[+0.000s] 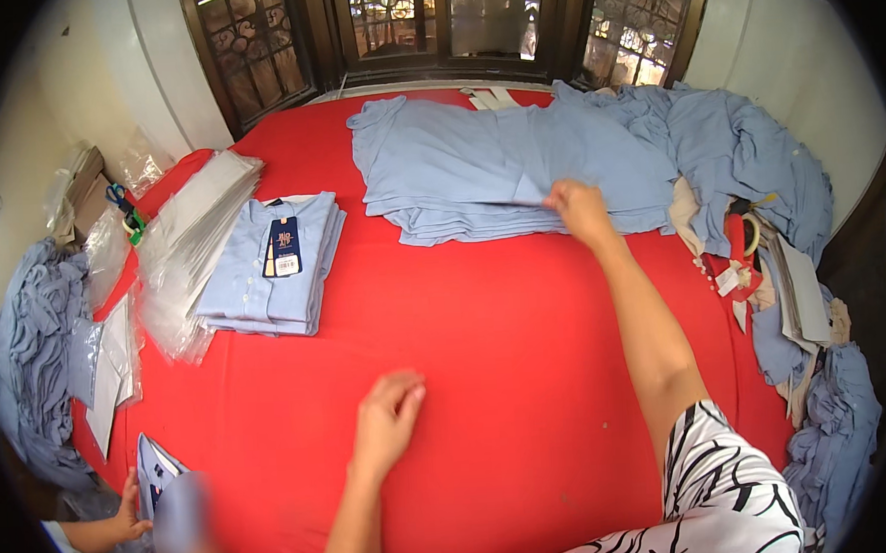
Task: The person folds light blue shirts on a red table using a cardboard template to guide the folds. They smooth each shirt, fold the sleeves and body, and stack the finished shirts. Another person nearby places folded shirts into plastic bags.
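Note:
My right hand reaches to the far side of the table and pinches the near edge of the top light blue shirt on a flat stack. A small corner of the cloth is lifted at my fingertips. My left hand is over the bare red cloth near the middle, its fingers curled in toward the thumb with nothing visible in them. Left of the stack lies a pile of folded light blue shirts, the top one buttoned and bearing a dark blue hang tag.
A red cloth covers the table. Clear plastic bags and scissors lie at the left. Crumpled blue garments, a tape roll and cards sit at the right. Another person's hand holds a folded shirt at lower left.

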The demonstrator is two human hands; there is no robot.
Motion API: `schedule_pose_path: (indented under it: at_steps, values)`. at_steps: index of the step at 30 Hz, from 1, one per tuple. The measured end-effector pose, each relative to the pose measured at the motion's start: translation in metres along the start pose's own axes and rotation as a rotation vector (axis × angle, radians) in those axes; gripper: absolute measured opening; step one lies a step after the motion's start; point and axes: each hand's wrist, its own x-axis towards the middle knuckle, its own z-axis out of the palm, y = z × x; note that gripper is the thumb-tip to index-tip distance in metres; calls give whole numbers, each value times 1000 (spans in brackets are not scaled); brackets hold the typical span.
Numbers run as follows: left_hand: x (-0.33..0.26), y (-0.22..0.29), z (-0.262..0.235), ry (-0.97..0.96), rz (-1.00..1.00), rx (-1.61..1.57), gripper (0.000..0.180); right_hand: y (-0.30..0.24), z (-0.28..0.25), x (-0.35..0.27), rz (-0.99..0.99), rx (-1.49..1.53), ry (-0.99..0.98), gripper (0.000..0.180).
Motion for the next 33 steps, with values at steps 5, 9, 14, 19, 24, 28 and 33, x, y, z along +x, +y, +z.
schedule_pose_path:
  at_steps: [5, 9, 14, 19, 24, 28, 33]
  values:
    - [-89, 20, 5, 97, -236, -83, 24, -101, -90, -169, -375, -172, -427, 14]
    - [-95, 23, -4, 198, -160, -38, 27, -146, -168, -290, -216, 290, -1151, 20]
    - [-76, 51, 43, 150, -3, 120, 30, -136, -140, -407, -4, 63, -363, 38]
    - [-82, 31, 91, 34, 240, 476, 36, -84, -109, -459, -22, -119, -295, 46]
    - [-156, 12, 52, 258, 41, 444, 21, 58, -137, -436, 90, -309, -175, 43]
    - [-261, 49, 1, -175, -291, 500, 21, 88, -161, -384, 293, -454, -206, 40]
    - [-307, 106, -9, -1198, -362, 179, 39, 38, -124, -328, 557, -169, 100, 29]
